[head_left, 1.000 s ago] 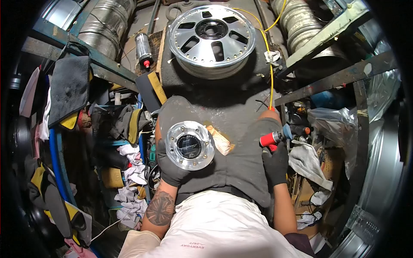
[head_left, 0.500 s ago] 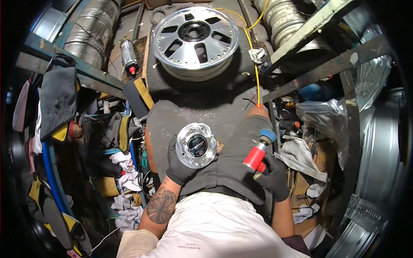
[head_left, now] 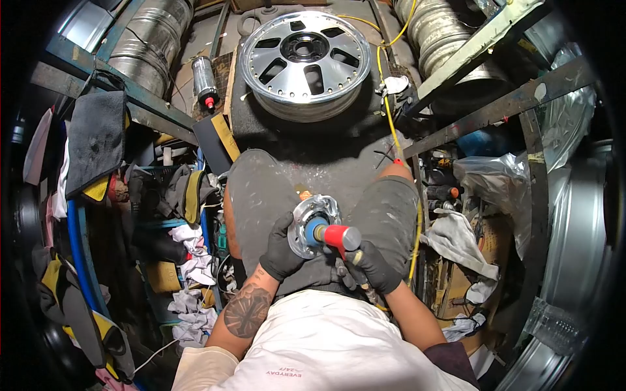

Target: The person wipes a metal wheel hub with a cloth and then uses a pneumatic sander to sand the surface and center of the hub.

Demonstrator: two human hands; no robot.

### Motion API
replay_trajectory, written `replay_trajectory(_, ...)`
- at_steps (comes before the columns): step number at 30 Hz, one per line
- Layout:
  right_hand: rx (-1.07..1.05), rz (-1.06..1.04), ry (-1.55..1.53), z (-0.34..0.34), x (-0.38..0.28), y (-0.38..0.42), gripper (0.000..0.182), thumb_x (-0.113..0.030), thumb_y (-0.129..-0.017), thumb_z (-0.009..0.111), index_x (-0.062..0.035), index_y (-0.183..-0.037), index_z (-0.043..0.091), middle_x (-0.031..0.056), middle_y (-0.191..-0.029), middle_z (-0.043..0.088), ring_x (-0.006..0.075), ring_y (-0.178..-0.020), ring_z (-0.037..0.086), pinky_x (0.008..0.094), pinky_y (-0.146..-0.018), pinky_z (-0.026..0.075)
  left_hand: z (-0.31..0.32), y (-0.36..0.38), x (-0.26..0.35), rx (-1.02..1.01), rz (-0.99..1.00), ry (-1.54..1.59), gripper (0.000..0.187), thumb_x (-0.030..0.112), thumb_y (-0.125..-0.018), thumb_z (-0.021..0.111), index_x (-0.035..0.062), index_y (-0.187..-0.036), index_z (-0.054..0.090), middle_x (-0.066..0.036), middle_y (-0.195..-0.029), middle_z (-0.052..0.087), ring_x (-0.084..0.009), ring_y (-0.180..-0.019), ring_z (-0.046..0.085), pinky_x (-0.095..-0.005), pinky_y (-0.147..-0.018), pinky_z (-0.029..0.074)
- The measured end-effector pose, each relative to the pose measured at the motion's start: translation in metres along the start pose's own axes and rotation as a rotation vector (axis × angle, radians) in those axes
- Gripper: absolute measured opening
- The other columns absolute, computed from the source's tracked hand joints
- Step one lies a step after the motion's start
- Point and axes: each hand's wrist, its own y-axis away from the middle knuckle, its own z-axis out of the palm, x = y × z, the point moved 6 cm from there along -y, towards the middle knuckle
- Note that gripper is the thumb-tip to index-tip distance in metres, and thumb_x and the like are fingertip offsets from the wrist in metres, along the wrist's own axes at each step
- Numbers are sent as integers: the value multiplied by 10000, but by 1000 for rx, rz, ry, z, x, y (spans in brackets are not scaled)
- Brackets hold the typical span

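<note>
My left hand [head_left: 280, 251], in a black glove, grips a shiny round wheel centre cap [head_left: 298, 228] by its left and lower edge, over my lap. A small red air polisher [head_left: 336, 236] is in my right hand [head_left: 377, 267], also gloved, with the fingers wrapped round its handle. The polisher's blue pad [head_left: 314, 231] is over the middle of the cap and hides the dark emblem. Beyond my knees lies a polished alloy wheel [head_left: 261, 39], face up on a dark covered surface.
A clear bottle with a red tip [head_left: 205, 81] lies left of the wheel. A yellow hose [head_left: 390, 120] runs down the right side. Metal frame bars [head_left: 476, 117] flank me. Sanding pads [head_left: 96, 140] hang at left; a grey rag [head_left: 460, 241] is at right.
My right hand has swung the polisher left and brought its pad onto the cap. The cap has moved slightly right and tilted.
</note>
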Motion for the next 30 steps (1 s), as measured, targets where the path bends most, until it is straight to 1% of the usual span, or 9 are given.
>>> replay_trajectory(3,59,183,190,0,-1,0,402,-313,-987,708,18,-1203,633,57,-856,691,111,-747,688,267,-617,546,1,-5,2,-17,5,126,673,462,-1005,506,86,-1558,425,-171,-1514,531,-348,-1389,528,-541,-1197,390)
replay_trajectory(7,59,182,240,-2,-1,0,394,-294,-995,688,27,-1215,633,50,-899,680,95,-683,655,253,-577,526,-1,-4,3,14,-7,132,678,479,-1008,491,94,-1561,418,-169,-1516,528,-340,-1388,529,-538,-1173,423)
replay_trajectory(10,159,4,63,-6,0,-7,490,-318,-960,723,60,-1252,613,85,-839,684,134,-578,643,245,-499,507,3,-5,3,73,13,-5,687,496,-1003,492,96,-1558,424,-165,-1510,534,-334,-1387,530,-540,-1165,433)
replay_trajectory(13,162,34,73,-20,16,-7,566,-351,-946,743,61,-1308,603,74,-841,678,130,-636,650,239,-539,518,-1,-6,1,45,-32,8,732,543,-1001,482,109,-1583,387,-161,-1545,496,-344,-1421,485,-561,-1197,372)
replay_trajectory(16,175,25,64,-18,14,-3,552,-348,-940,749,53,-1294,611,63,-845,674,123,-682,653,240,-558,519,-1,-5,0,57,-43,7,742,542,-995,495,97,-1579,390,-161,-1541,501,-340,-1410,498,-546,-1194,383)
replay_trajectory(19,69,130,10,-8,10,1,423,-314,-981,714,35,-1210,641,24,-906,666,79,-734,618,246,-652,514,-8,-8,-2,59,-42,7,701,510,-998,495,85,-1551,431,-158,-1507,536,-332,-1375,541,-563,-1153,442)
replay_trajectory(25,173,129,303,-2,-8,-4,375,-302,-970,731,20,-1146,655,20,-881,660,85,-751,607,256,-664,511,-7,-7,1,74,-18,47,690,490,-1008,485,68,-1550,423,-157,-1504,537,-336,-1368,548,-561,-1143,455)
replay_trajectory(28,165,64,210,-4,-1,-11,398,-329,-972,719,28,-1138,659,21,-881,663,87,-722,606,261,-642,505,-4,-8,1,77,-21,24,697,490,-1008,478,62,-1554,411,-168,-1505,532,-337,-1373,544,-553,-1145,453)
replay_trajectory(30,107,103,195,0,-3,-5,423,-340,-976,706,38,-1157,644,41,-884,669,97,-684,620,263,-610,510,-9,-8,-1,80,-35,51,706,493,-1006,479,61,-1559,402,-175,-1509,525,-339,-1375,540,-552,-1146,451)
